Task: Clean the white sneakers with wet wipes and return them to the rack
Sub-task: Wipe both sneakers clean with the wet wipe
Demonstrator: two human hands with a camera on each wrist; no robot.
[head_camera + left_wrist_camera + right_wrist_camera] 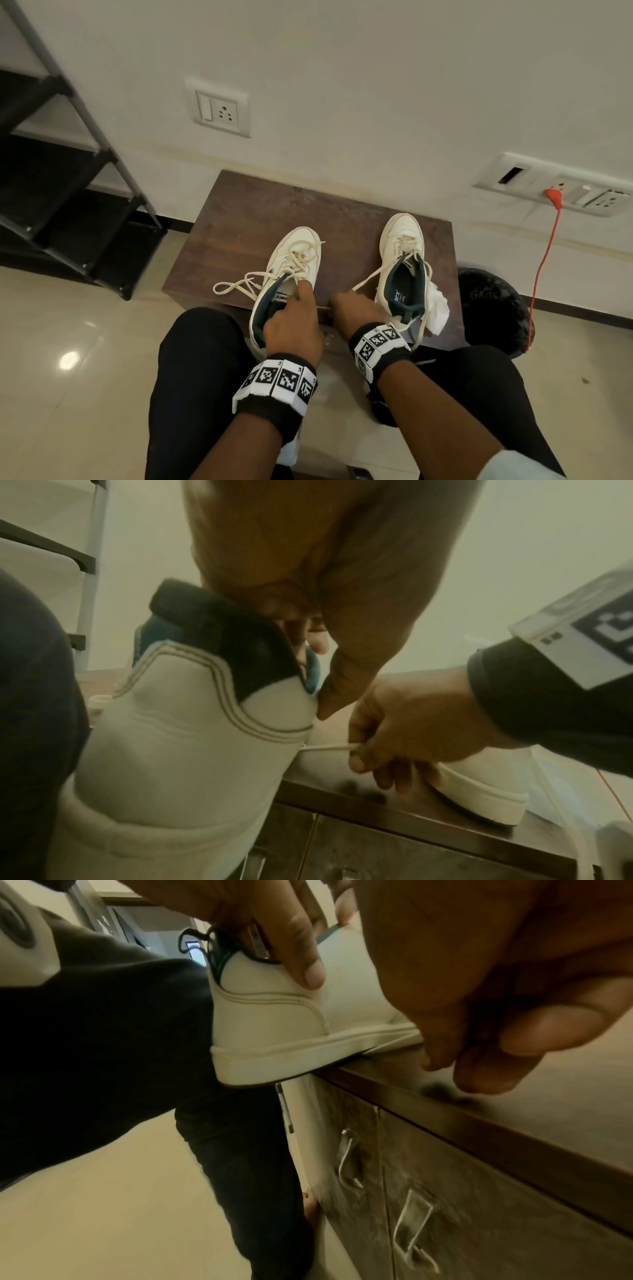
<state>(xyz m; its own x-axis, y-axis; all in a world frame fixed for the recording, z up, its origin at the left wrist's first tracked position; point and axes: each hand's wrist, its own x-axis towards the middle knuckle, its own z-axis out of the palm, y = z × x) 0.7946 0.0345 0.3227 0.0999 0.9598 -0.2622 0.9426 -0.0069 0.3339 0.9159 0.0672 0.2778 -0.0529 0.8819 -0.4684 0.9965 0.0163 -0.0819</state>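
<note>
Two white sneakers with dark lining stand on a brown cabinet top (pixel 239 212). The left sneaker (pixel 294 253) has its heel (pixel 178 723) hanging over the front edge. My left hand (pixel 294 318) grips its collar, fingers inside and thumb (pixel 304 961) on the outer side. The right sneaker (pixel 404 253) stands further right, toe to the wall. My right hand (pixel 349 308) pinches a loose lace (pixel 329 748) low between the shoes, just above the cabinet top. A crumpled white wipe (pixel 438 308) lies against the right sneaker's outer side.
A black shoe rack (pixel 51 171) stands at the left against the wall. A black bin (pixel 493 308) sits right of the cabinet, with an orange cable (pixel 544 257) hanging from a wall socket. The cabinet doors carry metal handles (pixel 346 1161). My knees flank the cabinet front.
</note>
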